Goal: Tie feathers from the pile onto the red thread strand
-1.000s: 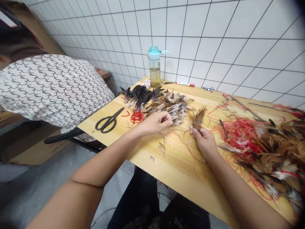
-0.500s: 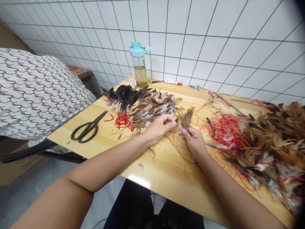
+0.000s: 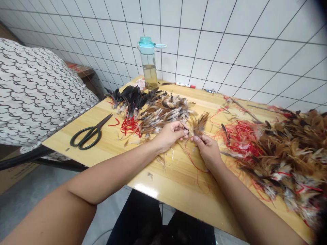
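Over the middle of the table, my right hand [image 3: 208,148] pinches the base of a small bunch of brown feathers [image 3: 200,123], whose tips fan up and to the right. My left hand [image 3: 174,133] is close beside it, thumb and fingers pressed together near the quill ends; what they pinch is too small to make out. A thin red string [image 3: 190,156] trails down from between the hands onto the table. Just behind my left hand lies a pile of brown and white feathers [image 3: 163,114], with black feathers [image 3: 134,98] to its left.
Black-handled scissors [image 3: 89,134] lie at the left, near a red string bundle [image 3: 130,126]. A water bottle [image 3: 149,68] and a red-white marker [image 3: 185,85] stand and lie by the tiled wall. Tied feather bunches [image 3: 293,149] and tangled red string [image 3: 240,136] cover the right side.
My left fingers have shifted slightly, closing together beside the feather bunch. My right hand keeps its pinch. The whole view has tilted a little.
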A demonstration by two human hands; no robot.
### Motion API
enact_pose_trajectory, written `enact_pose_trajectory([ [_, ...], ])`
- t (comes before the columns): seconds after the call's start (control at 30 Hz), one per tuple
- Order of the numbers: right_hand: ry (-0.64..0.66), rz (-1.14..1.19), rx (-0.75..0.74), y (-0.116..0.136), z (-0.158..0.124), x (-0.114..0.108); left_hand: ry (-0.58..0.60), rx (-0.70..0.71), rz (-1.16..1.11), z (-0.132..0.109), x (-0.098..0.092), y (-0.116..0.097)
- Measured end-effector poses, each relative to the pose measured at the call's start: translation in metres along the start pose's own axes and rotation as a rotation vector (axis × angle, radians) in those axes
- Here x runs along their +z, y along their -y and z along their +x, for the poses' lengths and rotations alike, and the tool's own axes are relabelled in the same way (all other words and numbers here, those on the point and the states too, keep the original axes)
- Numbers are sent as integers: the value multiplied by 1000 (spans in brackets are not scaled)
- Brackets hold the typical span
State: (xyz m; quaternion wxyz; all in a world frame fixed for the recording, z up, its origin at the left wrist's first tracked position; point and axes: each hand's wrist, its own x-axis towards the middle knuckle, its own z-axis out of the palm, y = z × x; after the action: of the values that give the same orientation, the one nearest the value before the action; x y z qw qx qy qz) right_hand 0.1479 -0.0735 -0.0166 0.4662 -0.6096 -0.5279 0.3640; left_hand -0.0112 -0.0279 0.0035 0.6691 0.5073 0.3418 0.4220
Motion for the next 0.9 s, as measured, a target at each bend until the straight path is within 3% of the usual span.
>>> enact_pose_trajectory([
  [0.17,32,-25,-55,-3,2,0,40,40,94,-1,4,1],
  [0.43,84,21,-51,-8,3,2,2,106,320,-1,8,1],
  [0.67,76,107,-65,-7,3,2,30,141,371,-1,3,-1],
  [0.8,20,127,-15,-6,4,0,-45,216,636,-2,-9,-13],
  [0.9,-13,143,21,-4,3,-1,35,244,902,-6,-17,-22],
])
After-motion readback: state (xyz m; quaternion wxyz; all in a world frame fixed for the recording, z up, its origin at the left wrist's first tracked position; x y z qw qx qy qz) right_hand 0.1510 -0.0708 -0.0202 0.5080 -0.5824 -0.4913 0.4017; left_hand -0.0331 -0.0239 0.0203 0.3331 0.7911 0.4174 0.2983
